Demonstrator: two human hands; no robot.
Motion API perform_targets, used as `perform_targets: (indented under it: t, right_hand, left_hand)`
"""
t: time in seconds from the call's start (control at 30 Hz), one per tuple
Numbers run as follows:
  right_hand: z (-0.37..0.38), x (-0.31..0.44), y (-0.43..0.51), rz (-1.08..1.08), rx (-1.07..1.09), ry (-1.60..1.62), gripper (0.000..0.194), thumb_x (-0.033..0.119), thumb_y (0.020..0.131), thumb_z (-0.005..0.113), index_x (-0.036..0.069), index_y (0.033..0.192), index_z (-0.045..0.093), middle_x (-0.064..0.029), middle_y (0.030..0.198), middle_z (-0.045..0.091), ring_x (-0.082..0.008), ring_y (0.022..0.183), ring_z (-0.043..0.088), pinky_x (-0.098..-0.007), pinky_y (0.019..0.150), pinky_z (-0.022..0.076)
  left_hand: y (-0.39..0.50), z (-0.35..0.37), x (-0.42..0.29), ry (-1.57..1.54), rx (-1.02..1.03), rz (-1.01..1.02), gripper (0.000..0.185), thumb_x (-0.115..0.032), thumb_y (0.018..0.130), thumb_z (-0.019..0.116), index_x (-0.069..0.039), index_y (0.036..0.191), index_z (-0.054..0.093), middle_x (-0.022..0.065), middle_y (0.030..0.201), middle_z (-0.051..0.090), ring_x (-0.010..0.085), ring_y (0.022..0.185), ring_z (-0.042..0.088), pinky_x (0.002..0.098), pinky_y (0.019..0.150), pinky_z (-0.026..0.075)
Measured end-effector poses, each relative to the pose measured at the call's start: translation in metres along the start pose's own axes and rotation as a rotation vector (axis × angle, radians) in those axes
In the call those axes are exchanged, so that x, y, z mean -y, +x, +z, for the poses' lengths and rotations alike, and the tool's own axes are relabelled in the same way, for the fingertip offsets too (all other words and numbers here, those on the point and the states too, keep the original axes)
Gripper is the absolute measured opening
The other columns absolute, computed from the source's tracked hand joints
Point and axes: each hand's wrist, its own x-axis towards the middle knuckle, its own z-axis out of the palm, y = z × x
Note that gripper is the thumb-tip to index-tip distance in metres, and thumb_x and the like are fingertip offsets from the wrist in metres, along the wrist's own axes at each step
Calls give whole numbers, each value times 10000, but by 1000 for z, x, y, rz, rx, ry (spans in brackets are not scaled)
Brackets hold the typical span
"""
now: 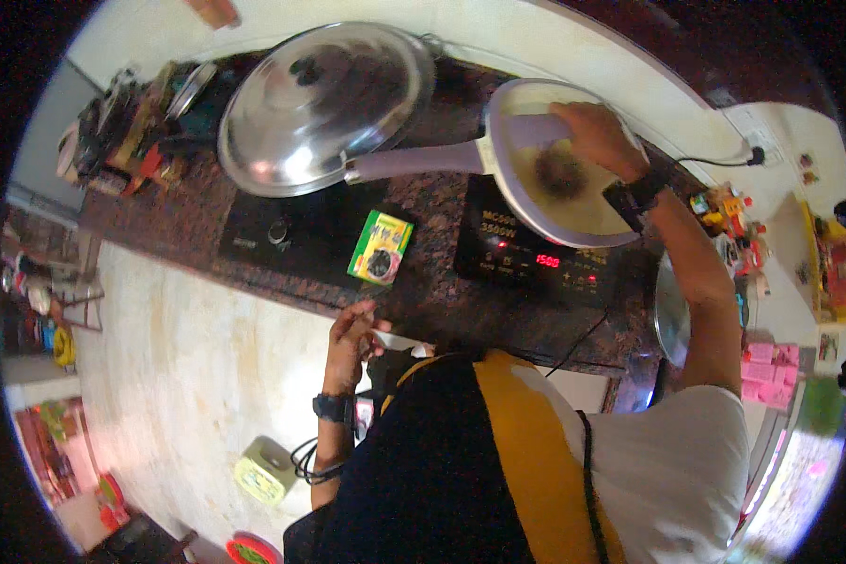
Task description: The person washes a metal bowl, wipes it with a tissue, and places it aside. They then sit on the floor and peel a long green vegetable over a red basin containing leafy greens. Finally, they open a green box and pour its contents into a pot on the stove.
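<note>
My right hand grips a lavender handle on the lavender-rimmed lid over a pan. The pan's long lavender handle points left, its end near a domed steel wok lid. Under the pan is a black induction cooktop with a lit red display. A dark round patch shows in the pale middle; I cannot tell what it is. My left hand hovers by the counter's front edge, fingers apart and loosely curled, with nothing visible in it. Just beyond it lies a green and yellow box bearing writing.
A second black cooktop with a knob sits left on the granite counter. Clutter fills the far left end. Small packets and bottles stand right, near a steel lid or bowl. A cable runs to a wall socket.
</note>
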Motion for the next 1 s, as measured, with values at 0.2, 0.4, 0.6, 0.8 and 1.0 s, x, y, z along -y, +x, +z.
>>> perform_targets:
  t: [0.2,0.4,0.6,0.8,1.0]
  right_hand:
    - [-56,31,0,51,96,-81,636,67,680,654,119,1286,467,-146,1100,582,-333,1042,516,-427,879,417]
    - [-139,136,-53,38,-25,135,465,122,725,688,96,1173,564,-139,1081,607,-327,1021,551,-394,923,410]
    - [-108,270,-72,-112,369,612,268,112,764,672,51,1021,629,-128,955,644,-280,891,612,-378,809,475]
    - [35,333,-40,148,149,1143,364,77,847,620,11,1187,509,-53,979,598,-95,767,539,-232,687,444]
    - [142,346,9,790,9,794,934,476,784,669,-5,1418,181,-221,1173,522,-345,1028,542,-425,853,457]
  left_hand:
    - [32,-13,8,462,-334,289,361,-194,788,685,-9,1076,571,125,951,617,229,889,587,350,758,472]
    - [78,10,-6,1129,-455,608,724,-455,738,690,-55,1271,409,176,1201,446,390,893,584,454,719,501]
    - [83,-19,-11,688,-317,700,497,-309,781,670,-44,1158,485,144,1009,512,310,792,580,370,649,490]
    - [13,-127,-15,-410,60,403,302,34,804,509,-70,1087,501,65,932,583,158,713,576,269,656,479]
    - [-70,-203,4,-325,-179,167,275,-81,885,503,-56,1157,470,117,947,617,109,624,572,226,526,469]
